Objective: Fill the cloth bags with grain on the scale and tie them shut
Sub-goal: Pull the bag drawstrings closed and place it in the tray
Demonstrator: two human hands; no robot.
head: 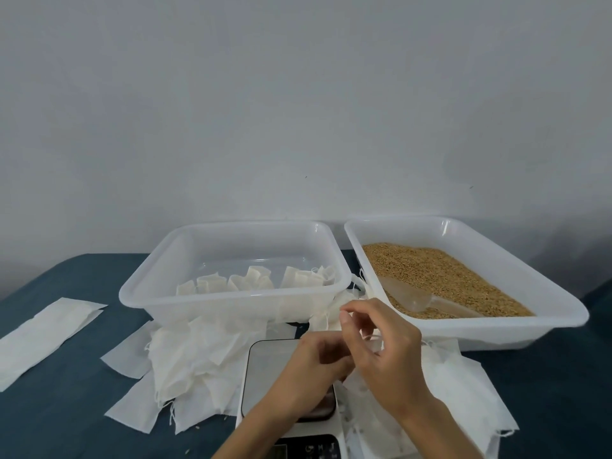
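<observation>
Fingers (pixel 346 314) of the right hand (pixel 387 362) are pinched together at the tips on what looks like a thin white drawstring, lifted above the scale (pixel 265 369); the left hand (pixel 318 362) is curled beside and partly under it, seemingly gripping the cloth bag, though the bag itself is mostly hidden between the 2 hands. I judge this to be the tying step, with the filling of this bag already over: the clear scoop (pixel 414 298) lies untouched in the grain (pixel 440 276).

The next move, as I see it, calls for drawing the string snug and knotting it while the left hand keeps the neck bunched, so no grain spills onto the scale plate.

Behind the hands, the left tub (pixel 139 289) holds a row of small filled bags (pixel 251 279), so the tied one probably goes there. The right tub (pixel 563 318) holds the grain. Empty cloth bags (pixel 192 352) lie heaped on the dark blue surface (pixel 49 422), with more of them at the right of the scale.
</observation>
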